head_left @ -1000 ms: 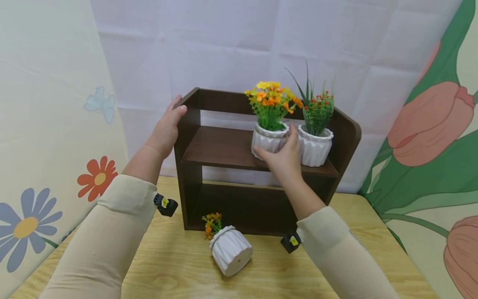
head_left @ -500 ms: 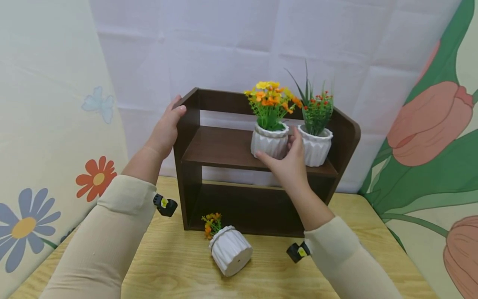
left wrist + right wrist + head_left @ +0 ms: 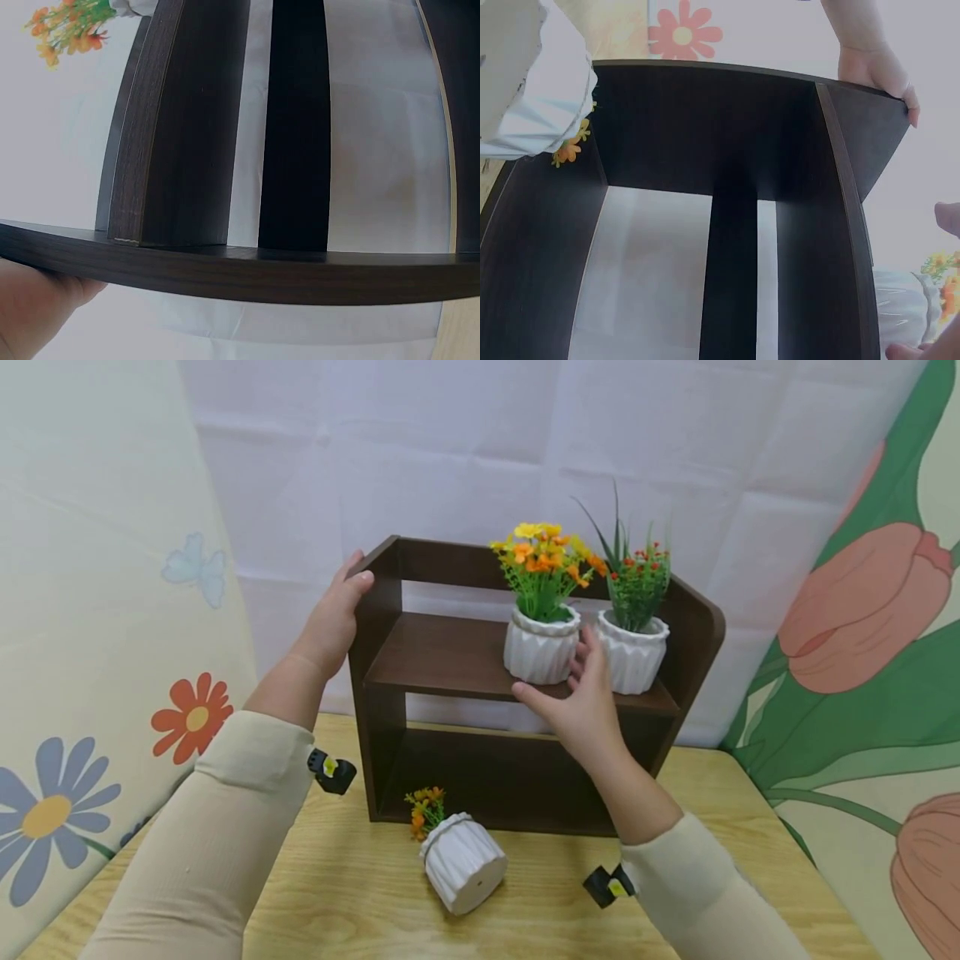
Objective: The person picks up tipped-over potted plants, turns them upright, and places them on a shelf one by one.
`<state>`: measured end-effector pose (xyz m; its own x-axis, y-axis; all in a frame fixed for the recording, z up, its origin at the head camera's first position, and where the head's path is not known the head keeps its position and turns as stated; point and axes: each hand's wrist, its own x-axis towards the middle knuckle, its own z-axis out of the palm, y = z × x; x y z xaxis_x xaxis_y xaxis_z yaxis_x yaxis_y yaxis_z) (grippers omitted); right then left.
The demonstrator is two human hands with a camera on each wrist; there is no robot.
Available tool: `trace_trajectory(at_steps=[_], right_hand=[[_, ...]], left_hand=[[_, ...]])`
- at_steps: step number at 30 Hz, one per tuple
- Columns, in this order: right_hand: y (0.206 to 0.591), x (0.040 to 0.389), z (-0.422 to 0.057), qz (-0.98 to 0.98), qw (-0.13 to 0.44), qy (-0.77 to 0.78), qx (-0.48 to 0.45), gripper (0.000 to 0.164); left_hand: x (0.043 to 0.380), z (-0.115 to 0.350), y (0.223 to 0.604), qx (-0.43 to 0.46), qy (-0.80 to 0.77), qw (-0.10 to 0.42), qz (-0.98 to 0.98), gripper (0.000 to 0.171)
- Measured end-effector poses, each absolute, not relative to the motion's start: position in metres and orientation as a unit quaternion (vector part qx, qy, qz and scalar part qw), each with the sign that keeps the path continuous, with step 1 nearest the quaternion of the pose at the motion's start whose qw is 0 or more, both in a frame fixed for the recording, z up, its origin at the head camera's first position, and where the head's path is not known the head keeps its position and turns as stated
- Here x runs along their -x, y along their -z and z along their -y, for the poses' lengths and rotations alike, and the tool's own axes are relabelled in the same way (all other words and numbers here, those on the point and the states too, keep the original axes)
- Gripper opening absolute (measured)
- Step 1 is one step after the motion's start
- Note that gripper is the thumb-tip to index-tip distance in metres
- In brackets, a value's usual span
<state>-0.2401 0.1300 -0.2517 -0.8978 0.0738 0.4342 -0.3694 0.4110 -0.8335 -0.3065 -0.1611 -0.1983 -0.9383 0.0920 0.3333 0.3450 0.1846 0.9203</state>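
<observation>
A dark brown two-tier shelf [image 3: 450,647] stands on the table. My left hand [image 3: 330,627] grips the upper edge of its left side panel, thumb on the near side; the left wrist view shows part of this hand [image 3: 41,300] behind the panel. On the upper tier stands a white fluted flowerpot [image 3: 542,647] with yellow and orange flowers. Right of it is another white flowerpot [image 3: 633,656] with red-dotted greenery and long leaves. My right hand [image 3: 581,714] is in front of both pots, thumb and fingers spread, fingertips between the pots and nothing gripped.
A third white flowerpot [image 3: 465,864] with orange flowers lies tipped over on the wooden table [image 3: 352,893], before the lower tier. A pale cloth backdrop [image 3: 450,452] hangs behind; flower-printed panels [image 3: 862,710] stand at both sides.
My right hand has loosened from the yellow-flowered pot and drawn back slightly down and to the right. The pots and my left hand stay in place.
</observation>
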Motion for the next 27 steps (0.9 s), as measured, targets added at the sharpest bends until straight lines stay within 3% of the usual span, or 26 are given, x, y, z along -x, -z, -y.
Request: trace_trajectory(at_steps=[27], right_hand=[[0.271,0.216,-0.127,0.833,0.152,-0.514,-0.137,0.107]], left_hand=[[0.306,0.16,0.198,0.145,0.618,0.104,0.765,0.061]])
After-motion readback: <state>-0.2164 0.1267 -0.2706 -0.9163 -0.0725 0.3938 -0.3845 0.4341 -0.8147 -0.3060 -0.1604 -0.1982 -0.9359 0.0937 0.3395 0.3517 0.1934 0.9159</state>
